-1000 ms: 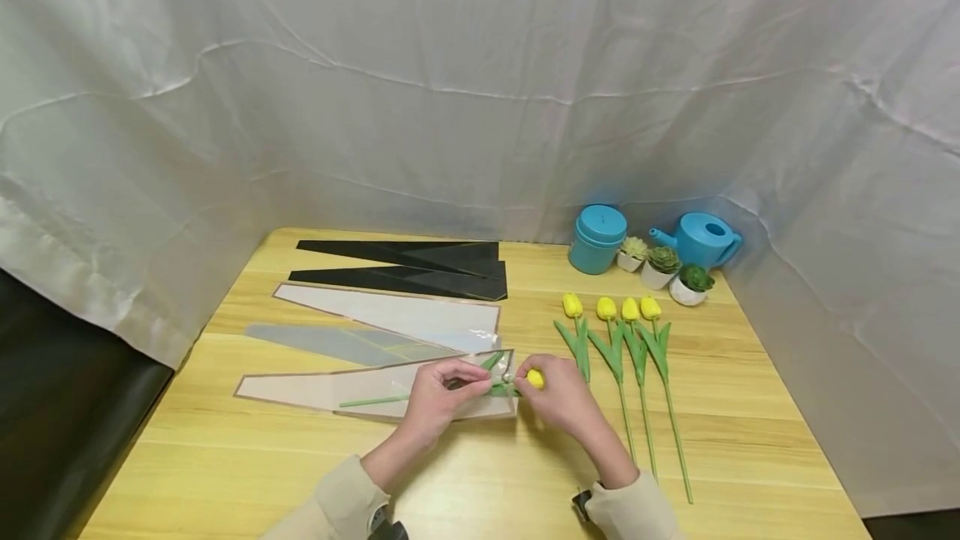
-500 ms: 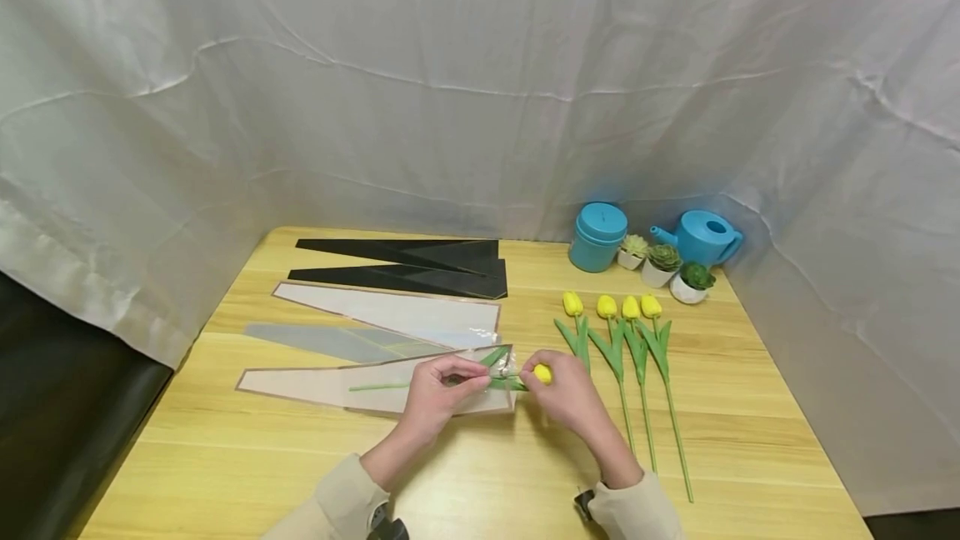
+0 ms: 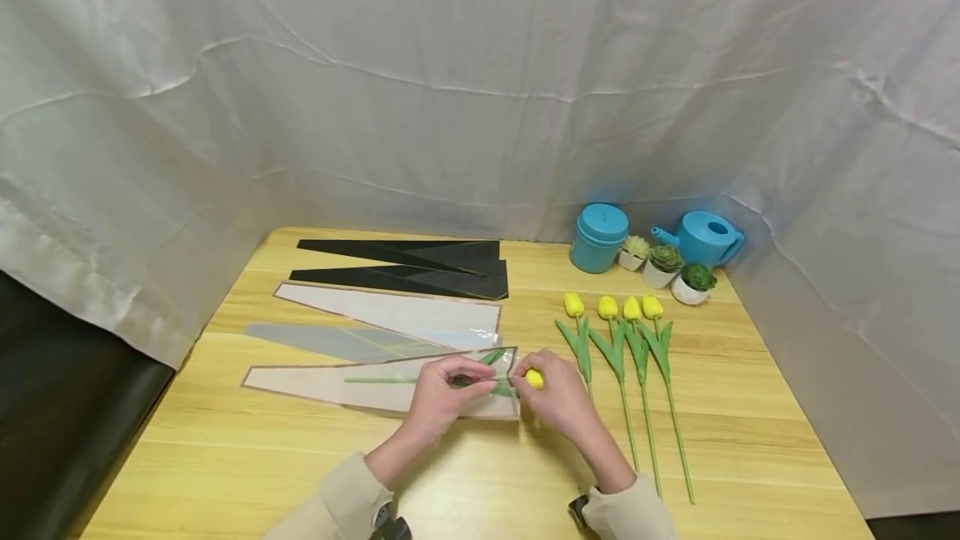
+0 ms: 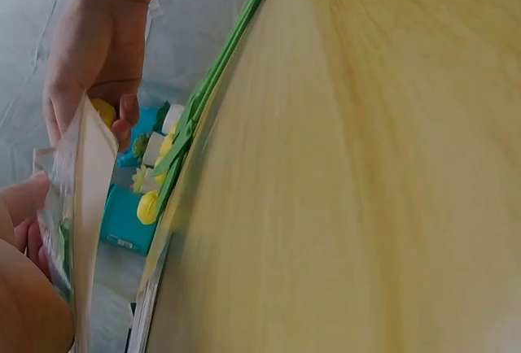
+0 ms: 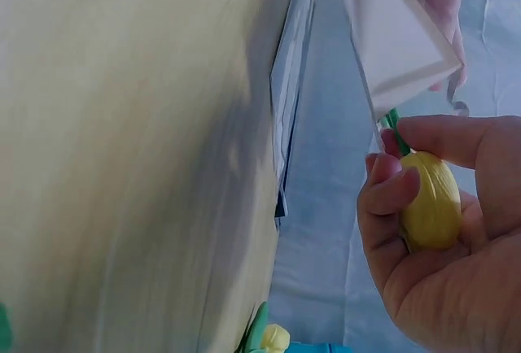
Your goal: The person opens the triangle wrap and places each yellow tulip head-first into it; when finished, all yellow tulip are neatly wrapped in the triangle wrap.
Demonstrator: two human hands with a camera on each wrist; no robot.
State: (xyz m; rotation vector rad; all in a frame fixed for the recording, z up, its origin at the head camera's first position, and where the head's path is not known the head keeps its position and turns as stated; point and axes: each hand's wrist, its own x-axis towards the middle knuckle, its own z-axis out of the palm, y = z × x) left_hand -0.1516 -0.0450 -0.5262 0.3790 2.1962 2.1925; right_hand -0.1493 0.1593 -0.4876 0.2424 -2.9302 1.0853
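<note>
A yellow tulip (image 5: 431, 202) has its head in the palm of the right hand (image 3: 555, 392), whose thumb and finger pinch its green stem just below the head. Its stem (image 3: 375, 380) and leaves lie inside a clear-fronted sleeve (image 3: 300, 383) with a pale back and brown edge. Near the wide end of that sleeve, the left hand (image 3: 438, 402) pinches the film between thumb and fingers. In the right wrist view the sleeve (image 5: 399, 52) is tilted up off the table, its open end beside the tulip head.
Behind lie a grey sleeve (image 3: 322, 340), a white sleeve (image 3: 390, 310) and black sleeves (image 3: 405, 280). Several yellow tulips (image 3: 607, 307) lie at the right. Farther back stand a blue canister (image 3: 598, 238), small potted plants (image 3: 662, 265) and a blue watering can (image 3: 703, 238).
Over the last second the sleeve's narrow end has shifted slightly right and back. The right hand moved slightly right, then back left with the tulip. Both hands keep their hold.
</note>
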